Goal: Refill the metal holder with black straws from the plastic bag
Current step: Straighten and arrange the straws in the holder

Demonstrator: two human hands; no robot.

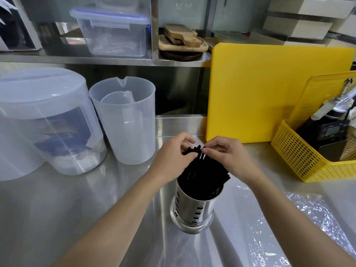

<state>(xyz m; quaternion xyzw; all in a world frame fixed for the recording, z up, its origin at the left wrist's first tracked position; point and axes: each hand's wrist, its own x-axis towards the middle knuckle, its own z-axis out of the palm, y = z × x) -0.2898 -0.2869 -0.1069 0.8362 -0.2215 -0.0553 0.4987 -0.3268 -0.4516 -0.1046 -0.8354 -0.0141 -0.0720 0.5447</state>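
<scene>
We've got both hands up top: left hand [174, 151] & right hand [225, 153] each pinching the upper ends of the thin black straws [204, 170]. The bunch stands tilted in the shiny perforated metal cylinder holder [194, 209] on the steel counter [57, 209], w/ the crinkly clear plastic bag [289, 224] lying flat just right of it.

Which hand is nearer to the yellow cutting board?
Right. The right hand is just below the yellow cutting board; the left hand is farther left, across the black straws.

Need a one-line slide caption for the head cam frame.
Both hands, left and right, arrange black straws in the metal holder.
</scene>
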